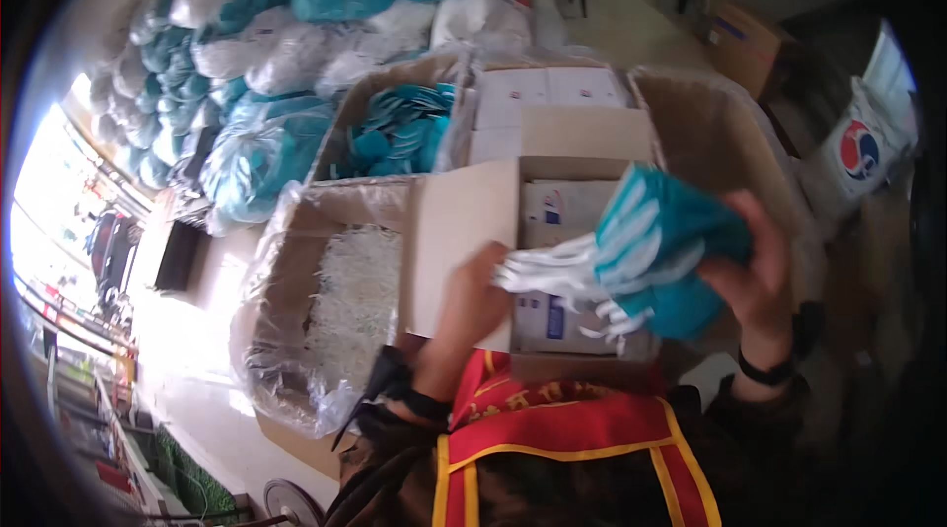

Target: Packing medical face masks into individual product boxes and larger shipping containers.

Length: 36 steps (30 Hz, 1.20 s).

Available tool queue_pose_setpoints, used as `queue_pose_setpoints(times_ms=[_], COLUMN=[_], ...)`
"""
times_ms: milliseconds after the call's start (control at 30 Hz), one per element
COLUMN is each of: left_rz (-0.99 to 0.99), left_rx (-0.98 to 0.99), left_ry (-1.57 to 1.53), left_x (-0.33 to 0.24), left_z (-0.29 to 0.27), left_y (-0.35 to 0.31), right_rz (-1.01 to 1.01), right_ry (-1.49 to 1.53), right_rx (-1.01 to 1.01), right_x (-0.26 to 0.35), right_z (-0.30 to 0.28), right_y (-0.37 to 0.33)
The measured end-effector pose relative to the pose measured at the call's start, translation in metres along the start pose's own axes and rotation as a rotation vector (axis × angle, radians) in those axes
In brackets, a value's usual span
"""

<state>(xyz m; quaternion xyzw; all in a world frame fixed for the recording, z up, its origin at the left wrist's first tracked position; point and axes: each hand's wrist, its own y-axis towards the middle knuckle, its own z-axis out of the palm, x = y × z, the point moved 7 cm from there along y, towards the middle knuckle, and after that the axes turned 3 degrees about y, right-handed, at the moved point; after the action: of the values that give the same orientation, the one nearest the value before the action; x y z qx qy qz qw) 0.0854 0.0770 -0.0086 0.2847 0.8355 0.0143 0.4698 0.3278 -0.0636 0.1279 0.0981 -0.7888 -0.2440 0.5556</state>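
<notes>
Two hands (473, 300) (755, 281), perhaps one mask bundle (651, 251)

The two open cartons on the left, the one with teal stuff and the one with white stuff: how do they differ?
The far carton holds teal pieces, while the near carton holds a heap of thin white strips. The near carton has a clear plastic liner spilling over its rim; on the far carton a liner is hard to make out. The near carton sits closer to the left hand. Both are brown cardboard, open at the top.
</notes>
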Motion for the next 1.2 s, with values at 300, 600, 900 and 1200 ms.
queue_pose_setpoints(times_ms=[300,600,900,1200], left_rz=[0.113,0.835,0.927,0.742], left_rx=[-0.338,-0.16,-0.036,0.097], left_ry=[0.008,0.544,0.579,0.573], left_x=[0.005,-0.141,-0.15,-0.126], left_z=[-0.082,-0.001,-0.01,0.004], left_y=[0.001,0.0,0.015,0.03], right_rz=[0.304,0.503,0.658,0.214], right_ry=[0.439,0.739,1.145,0.103], right_rx=[-0.073,0.069,0.073,0.386], right_x=[-0.08,-0.068,-0.104,-0.083], right_z=[-0.003,0.042,0.069,0.096], right_y=[0.033,0.031,0.002,-0.042])
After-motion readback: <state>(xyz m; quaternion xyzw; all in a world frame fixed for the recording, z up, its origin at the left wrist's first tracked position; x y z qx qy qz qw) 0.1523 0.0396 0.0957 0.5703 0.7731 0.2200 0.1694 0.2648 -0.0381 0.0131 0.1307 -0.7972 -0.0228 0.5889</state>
